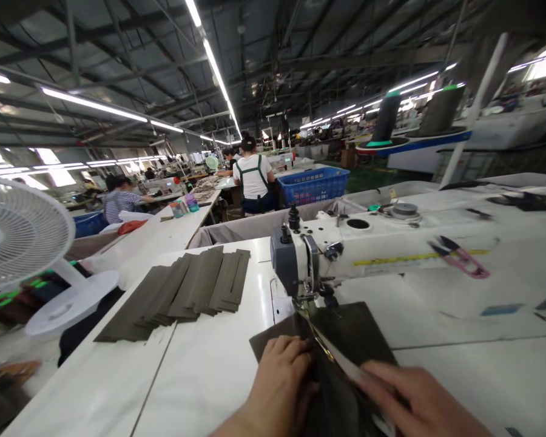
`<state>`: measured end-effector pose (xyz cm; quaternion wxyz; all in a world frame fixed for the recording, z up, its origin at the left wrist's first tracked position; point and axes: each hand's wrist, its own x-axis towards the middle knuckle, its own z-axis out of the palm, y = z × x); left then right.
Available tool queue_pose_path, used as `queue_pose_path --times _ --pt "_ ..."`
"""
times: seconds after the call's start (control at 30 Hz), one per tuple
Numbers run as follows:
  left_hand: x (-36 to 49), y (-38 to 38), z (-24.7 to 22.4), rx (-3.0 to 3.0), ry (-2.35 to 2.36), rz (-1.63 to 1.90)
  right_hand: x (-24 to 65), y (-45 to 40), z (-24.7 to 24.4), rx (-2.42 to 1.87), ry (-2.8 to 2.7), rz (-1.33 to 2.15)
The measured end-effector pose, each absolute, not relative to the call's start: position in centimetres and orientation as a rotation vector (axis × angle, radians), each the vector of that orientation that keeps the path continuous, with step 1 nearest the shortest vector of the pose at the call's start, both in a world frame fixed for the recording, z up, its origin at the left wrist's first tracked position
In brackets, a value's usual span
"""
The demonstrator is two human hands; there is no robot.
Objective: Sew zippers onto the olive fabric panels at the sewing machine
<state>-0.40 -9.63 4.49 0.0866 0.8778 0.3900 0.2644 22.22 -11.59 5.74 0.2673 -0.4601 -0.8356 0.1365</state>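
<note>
A dark olive fabric piece [350, 331] lies under the needle area of the white sewing machine [321, 255]. My left hand [282, 376] rests on its left part, fingers bent and pressed together on the cloth. A narrow pale strip [341, 358] with a shiny gold-coloured line along it runs from the presser foot toward me. My right hand [404, 394] pinches the near end of this strip between thumb and fingers, slightly blurred. Whether the gold line is zipper teeth, I cannot make out.
Stacked olive fabric strips [186, 285] lie fanned out on the white table [200, 364] at left. Beside them stands a white fan [22, 237]. Pink-handled thread snips [464, 261] rest on the machine arm. A blue basket [313, 185] and a seated co-worker [253, 176] are beyond.
</note>
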Motion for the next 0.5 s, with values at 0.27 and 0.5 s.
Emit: queue_pose_path --times 0.27,0.5 --pt "1.4 -8.2 7.9 2.466 1.009 1.064 22.1 -9.3 10.9 -1.200 -2.259 0.445" --pt "2.4 -6.4 7.1 2.682 0.799 1.187 22.3 -9.5 12.0 -0.943 -2.246 -0.172"
